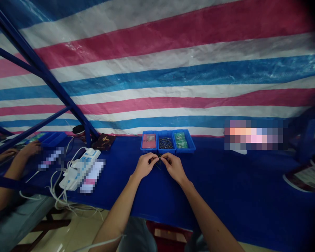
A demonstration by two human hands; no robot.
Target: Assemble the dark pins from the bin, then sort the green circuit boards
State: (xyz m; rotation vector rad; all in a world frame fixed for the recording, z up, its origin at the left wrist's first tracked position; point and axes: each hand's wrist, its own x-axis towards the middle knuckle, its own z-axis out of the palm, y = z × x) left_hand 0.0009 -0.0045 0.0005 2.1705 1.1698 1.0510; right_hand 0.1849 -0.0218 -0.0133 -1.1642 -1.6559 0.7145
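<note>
My left hand (145,166) and my right hand (173,166) meet over the blue table, thumbs and fingertips pinched together. Between them is a tiny, thin, pale piece, too small to name. Below the fingertips, several thin dark pieces (159,167) lie on the table, partly hidden by my hands. Just beyond stand three joined blue bins. The left bin (149,151) has pink-red and clear contents, and the middle bin (166,151) holds many thin dark metal-like pieces. Green-and-white pieces fill part of the right bin (191,145).
To the left lie a white power strip (80,169) with tangled cables and a dark brown packet (104,141). A blue metal frame post (59,89) slants beside them. Another person's hand (30,148) works at far left. A round dark container (308,175) stands at right.
</note>
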